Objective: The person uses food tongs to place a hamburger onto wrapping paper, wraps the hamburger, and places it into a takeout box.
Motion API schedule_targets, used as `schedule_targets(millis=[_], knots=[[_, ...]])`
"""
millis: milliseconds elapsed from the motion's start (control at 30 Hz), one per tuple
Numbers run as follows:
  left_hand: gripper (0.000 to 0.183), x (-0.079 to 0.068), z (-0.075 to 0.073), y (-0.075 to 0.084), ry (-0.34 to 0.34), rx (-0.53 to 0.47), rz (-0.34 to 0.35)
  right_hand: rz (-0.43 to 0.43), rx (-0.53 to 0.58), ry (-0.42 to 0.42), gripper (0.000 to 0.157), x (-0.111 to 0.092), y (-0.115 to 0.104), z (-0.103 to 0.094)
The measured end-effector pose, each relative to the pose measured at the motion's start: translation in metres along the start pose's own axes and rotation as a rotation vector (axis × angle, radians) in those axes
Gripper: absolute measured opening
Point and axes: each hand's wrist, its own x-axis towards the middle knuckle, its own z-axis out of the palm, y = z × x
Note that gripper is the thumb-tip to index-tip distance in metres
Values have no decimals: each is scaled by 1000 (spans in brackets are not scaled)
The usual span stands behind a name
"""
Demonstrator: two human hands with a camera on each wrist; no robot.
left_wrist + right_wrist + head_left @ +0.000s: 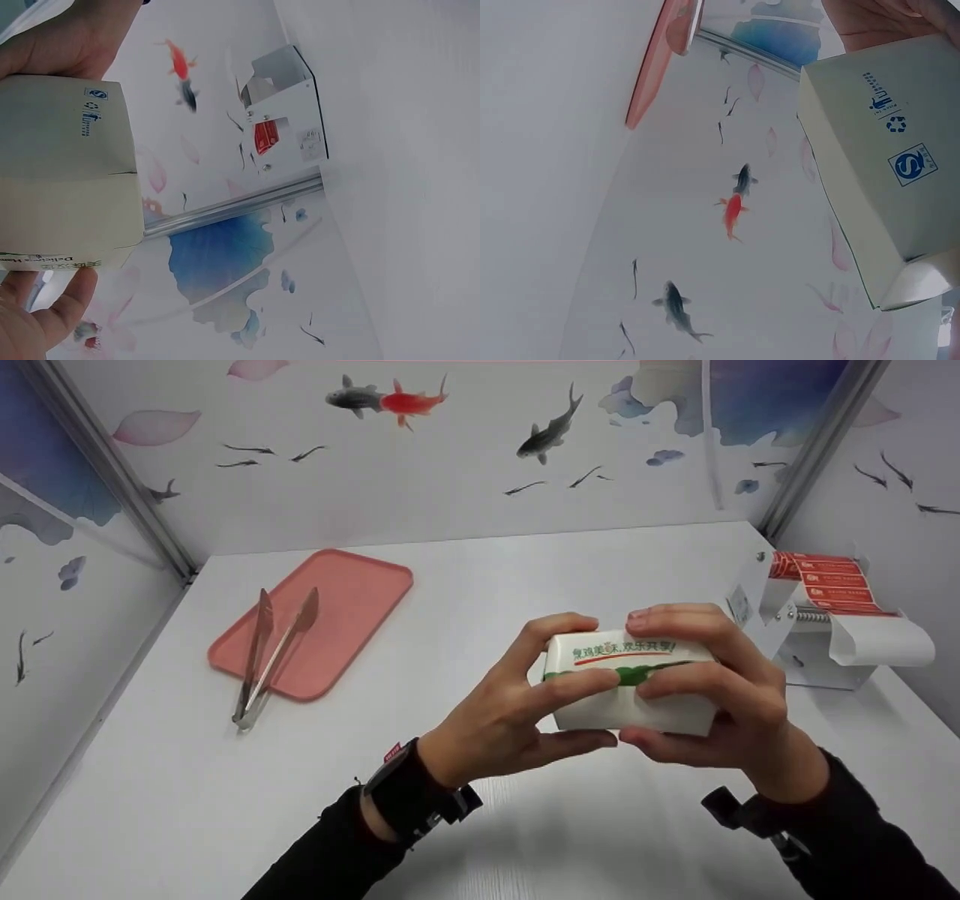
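Observation:
A white paper food box (637,714) with green trim and printed Chinese lettering is raised above the table in front of me. My left hand (510,709) grips its left end, thumb below and fingers over the top and front. On the right end my right hand (739,697) holds it the same way, thumb underneath. The fingertips of both hands nearly meet at the box's middle. In the left wrist view the box (64,150) shows a pale side with small blue print. Blue recycling and logo marks face the right wrist view on the box (870,180).
A pink tray (345,607) lies at the left on the white table (480,585), with metal tongs (259,675) resting across it. At the right stands a metal label dispenser (810,652) holding a roll of red labels (832,581). Printed walls with fish enclose the table.

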Motion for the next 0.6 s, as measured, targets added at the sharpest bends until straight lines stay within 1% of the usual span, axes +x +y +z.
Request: schedule_targets(millis=[100,267,467,600], knots=[[48,2,-1,3,9,26,17,-4,8,-33,38,-3,3,0],[43,8,-3,6,20,65,75,-20,52,-77,33,-11,7,-2],[36,7,-4,4,35,86,133,-31,98,-35,34,-9,6,2],[50,6,-4,4,65,103,142,-44,109,3,37,-4,3,7]])
